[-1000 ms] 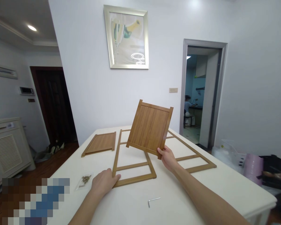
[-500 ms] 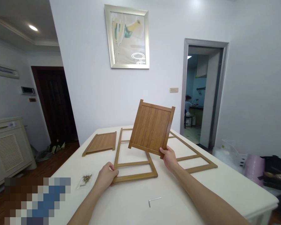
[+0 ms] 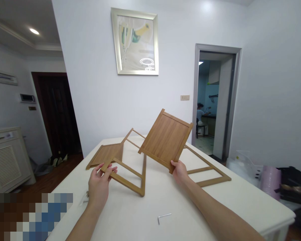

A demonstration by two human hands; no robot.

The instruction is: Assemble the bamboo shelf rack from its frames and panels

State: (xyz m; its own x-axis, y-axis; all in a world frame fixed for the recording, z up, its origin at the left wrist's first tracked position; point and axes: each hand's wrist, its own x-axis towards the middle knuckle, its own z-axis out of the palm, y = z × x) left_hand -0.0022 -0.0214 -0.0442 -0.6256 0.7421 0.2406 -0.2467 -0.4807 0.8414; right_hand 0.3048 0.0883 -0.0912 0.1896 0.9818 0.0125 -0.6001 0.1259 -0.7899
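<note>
My right hand grips the near corner of a square bamboo panel and holds it tilted above the white table. My left hand is closed on the near left corner of an open bamboo ladder frame, which stands raised on its right long edge. A second ladder frame lies flat on the table behind my right hand. Another bamboo panel lies flat at the far left of the table, partly behind the raised frame.
A hex key lies near the front of the table. A small bag of screws shows beside my left wrist. Clutter and a pink container sit off the table's right side. An open doorway is beyond.
My left hand took hold of the left ladder frame and tipped it up off the table onto its right edge. The panel in my right hand tilted flatter and shifted slightly right.
</note>
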